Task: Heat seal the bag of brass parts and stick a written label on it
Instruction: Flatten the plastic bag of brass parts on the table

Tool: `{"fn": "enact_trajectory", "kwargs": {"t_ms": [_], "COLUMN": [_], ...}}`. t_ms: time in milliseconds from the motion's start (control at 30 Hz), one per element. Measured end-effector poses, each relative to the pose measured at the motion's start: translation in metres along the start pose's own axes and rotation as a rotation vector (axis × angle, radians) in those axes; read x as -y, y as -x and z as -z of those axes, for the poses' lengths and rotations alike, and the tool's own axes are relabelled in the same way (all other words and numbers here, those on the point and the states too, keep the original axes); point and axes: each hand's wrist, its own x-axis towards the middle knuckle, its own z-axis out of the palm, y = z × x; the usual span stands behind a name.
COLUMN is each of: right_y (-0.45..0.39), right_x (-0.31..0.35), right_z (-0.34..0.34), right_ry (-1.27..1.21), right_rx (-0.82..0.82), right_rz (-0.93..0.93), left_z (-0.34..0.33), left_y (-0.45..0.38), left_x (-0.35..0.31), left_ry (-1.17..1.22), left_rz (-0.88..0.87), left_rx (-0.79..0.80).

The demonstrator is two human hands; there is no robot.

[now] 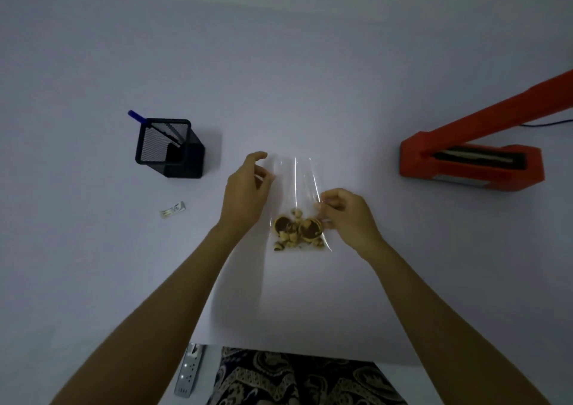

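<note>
Two bare hands are at a clear plastic bag (294,193) that lies flat on the white table (310,78), near its middle. Left hand (245,187) is at the bag's left edge near the open top, fingers curled and pinching the film, forefinger raised. Right hand (347,215) is at the bag's right edge, lower down, fingers curled round the film just beside the contents. The hands are apart, with the width of the bag between them. Brass parts (297,232) sit bunched at the bag's closed near end: two round pieces and several small ones. Bag mouth points away from the person. Heat sealer (471,162), orange, stands at the right of the table, well apart from the bag, its arm lifted. Black mesh pen holder (169,148) stands at the left, with a blue pen (138,116) in it. One small label (173,209) lies flat on the table near the holder. Power strip (189,370) shows below the table's near edge
</note>
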Motion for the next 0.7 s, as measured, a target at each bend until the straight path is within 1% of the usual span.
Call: {"fn": "enact_trajectory", "kwargs": {"t_ms": [67, 133, 200, 300, 367, 500, 533, 567, 600, 633, 667, 700], "right_y": [-0.001, 0.000, 0.001, 0.001, 0.002, 0.002, 0.004, 0.007, 0.012, 0.017, 0.020, 0.021], "right_x": [-0.002, -0.002, -0.003, -0.004, -0.003, -0.002, 0.000, 0.003, 0.008, 0.014, 0.018, 0.021], "right_z": [0.001, 0.000, -0.001, -0.003, -0.003, -0.005, -0.006, -0.007, -0.009, -0.013, -0.018, -0.023], "right_ry": [-0.008, -0.016, -0.023, -0.005, 0.005, 0.057, 0.153, 0.314, 0.496, 0.636, 0.709, 0.739], "right_rx": [-0.002, -0.014, -0.032, -0.045, -0.053, -0.074, -0.114, -0.191, -0.283, -0.345, -0.345, -0.287], "right_rz": [0.004, 0.005, 0.010, 0.017, 0.012, 0.048, 0.095, 0.186, 0.334, 0.524, 0.703, 0.831], "left_z": [-0.003, -0.005, -0.009, -0.013, -0.014, -0.014, -0.014, -0.014, -0.014, -0.015, -0.015, -0.015], "left_y": [0.010, 0.026, 0.040, 0.048, 0.047, 0.043, 0.043, 0.043, 0.043, 0.043, 0.043, 0.042], "left_x": [0.001, 0.005, 0.014, 0.030, 0.034, 0.037, 0.038, 0.039, 0.040, 0.041, 0.042, 0.043], "left_ry": [-0.066, -0.158, -0.260, -0.392, -0.440, -0.474, -0.477, -0.476, -0.471, -0.464, -0.459, -0.452], "left_rz": [-0.077, -0.230, -0.389, -0.541, -0.585, -0.606, -0.599, -0.590, -0.580, -0.575, -0.574, -0.577], "left_rx": [-0.099, -0.144, -0.080, 0.037, 0.076, 0.109, 0.118, 0.132, 0.153, 0.174, 0.187, 0.194]}}
